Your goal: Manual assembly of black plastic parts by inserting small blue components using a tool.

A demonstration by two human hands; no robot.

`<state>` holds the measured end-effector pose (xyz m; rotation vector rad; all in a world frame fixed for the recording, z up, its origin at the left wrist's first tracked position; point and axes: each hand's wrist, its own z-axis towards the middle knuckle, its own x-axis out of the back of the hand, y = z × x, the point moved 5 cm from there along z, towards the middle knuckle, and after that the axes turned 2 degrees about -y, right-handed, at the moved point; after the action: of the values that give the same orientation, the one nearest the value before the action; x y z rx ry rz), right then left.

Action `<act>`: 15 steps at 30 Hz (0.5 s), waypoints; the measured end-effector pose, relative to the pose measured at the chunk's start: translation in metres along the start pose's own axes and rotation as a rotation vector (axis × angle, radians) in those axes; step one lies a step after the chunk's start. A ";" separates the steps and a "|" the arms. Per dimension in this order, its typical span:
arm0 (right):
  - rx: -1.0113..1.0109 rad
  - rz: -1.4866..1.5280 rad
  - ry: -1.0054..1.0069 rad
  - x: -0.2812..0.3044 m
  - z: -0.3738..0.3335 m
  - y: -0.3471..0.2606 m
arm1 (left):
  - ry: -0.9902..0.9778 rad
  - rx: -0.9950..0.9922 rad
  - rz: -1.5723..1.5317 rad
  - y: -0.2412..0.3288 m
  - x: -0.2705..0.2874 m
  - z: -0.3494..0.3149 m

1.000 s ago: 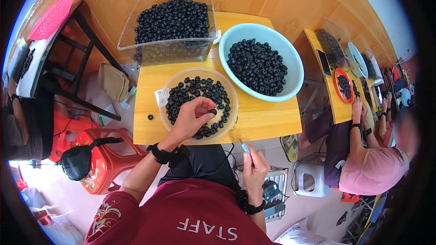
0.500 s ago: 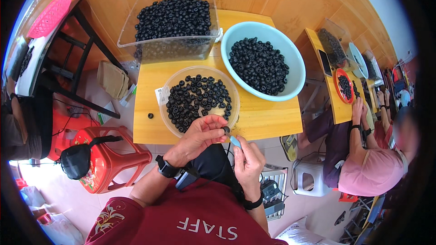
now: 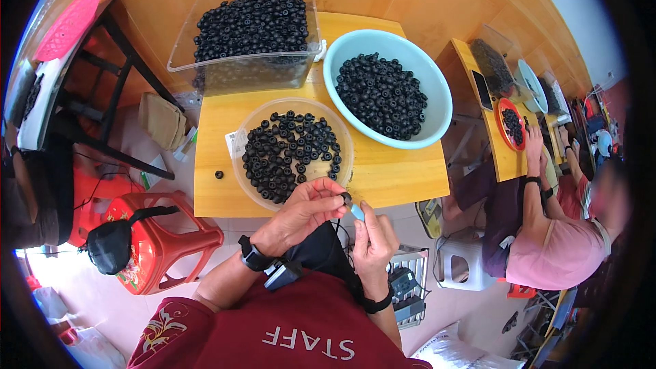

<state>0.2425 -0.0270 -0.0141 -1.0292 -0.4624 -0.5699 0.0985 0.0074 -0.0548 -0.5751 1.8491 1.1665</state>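
Observation:
Just past the table's front edge, my left hand (image 3: 304, 210) pinches a small round black part (image 3: 346, 199) with a hole, between thumb and fingertips. My right hand (image 3: 374, 246) is closed round the light blue handle of a small tool (image 3: 357, 212). The tool's short tip meets the black part; its exact shape is too small to tell. Beyond my left hand sits a shallow clear round tub (image 3: 237, 164) with many such black parts spread over its bottom. A single black part (image 3: 219, 175) lies on the wood left of the tub.
On the yellow wooden table (image 3: 403, 176), a light blue basin (image 3: 443, 111) and a clear rectangular bin (image 3: 253, 80) hold heaps of black parts. A red stool (image 3: 160, 242) stands left with a black bag (image 3: 109, 246). A person in pink (image 3: 557, 253) works at another table on the right.
The whole view has shifted slightly, with the table and tubs a little further left. Both hands keep their grips, the tool's tip still against the black part.

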 end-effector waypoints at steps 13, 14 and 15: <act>-0.192 -0.031 0.046 0.012 -0.011 0.053 | -0.065 0.041 -0.052 -0.003 -0.012 -0.001; -0.193 -0.030 0.045 0.012 -0.009 0.049 | -0.064 0.041 -0.051 -0.003 -0.012 -0.001; -0.181 -0.011 0.046 0.012 -0.008 0.043 | -0.070 0.043 -0.076 -0.003 -0.013 -0.001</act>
<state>0.2800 -0.0198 -0.0393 -1.1840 -0.3810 -0.6529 0.1071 0.0043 -0.0452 -0.5686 1.7735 1.0807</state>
